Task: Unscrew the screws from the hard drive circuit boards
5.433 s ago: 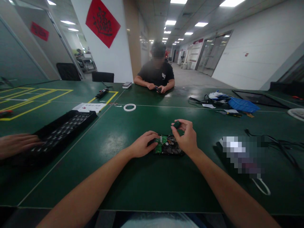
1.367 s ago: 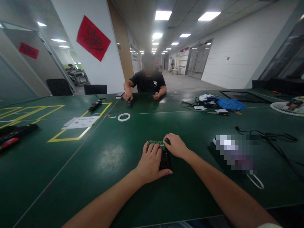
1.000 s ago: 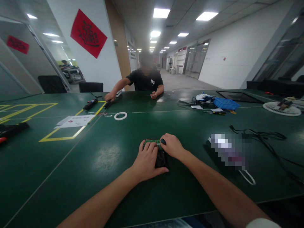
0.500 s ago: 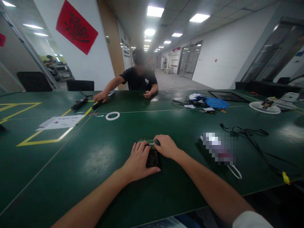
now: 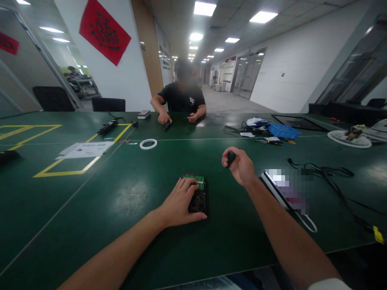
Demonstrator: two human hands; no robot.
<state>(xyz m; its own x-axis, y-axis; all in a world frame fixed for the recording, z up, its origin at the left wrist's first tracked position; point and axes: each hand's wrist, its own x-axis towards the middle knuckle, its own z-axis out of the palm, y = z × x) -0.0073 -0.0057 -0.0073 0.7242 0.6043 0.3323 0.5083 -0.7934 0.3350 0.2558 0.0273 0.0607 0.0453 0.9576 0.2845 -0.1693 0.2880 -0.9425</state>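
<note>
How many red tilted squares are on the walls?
2. The big red square hangs on the white wall, upper left; the small red square sits at the far left edge, partly cut off. Others may be hidden.

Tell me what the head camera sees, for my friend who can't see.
The left hand presses flat on a black device with a green circuit board on a green table, while the right hand pinches a small dark part above the table. Another person sits opposite.

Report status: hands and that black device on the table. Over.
Left hand flat on black device, green board showing. Right hand above table, pinching small dark part. Cables lie further right, untouched.
</note>
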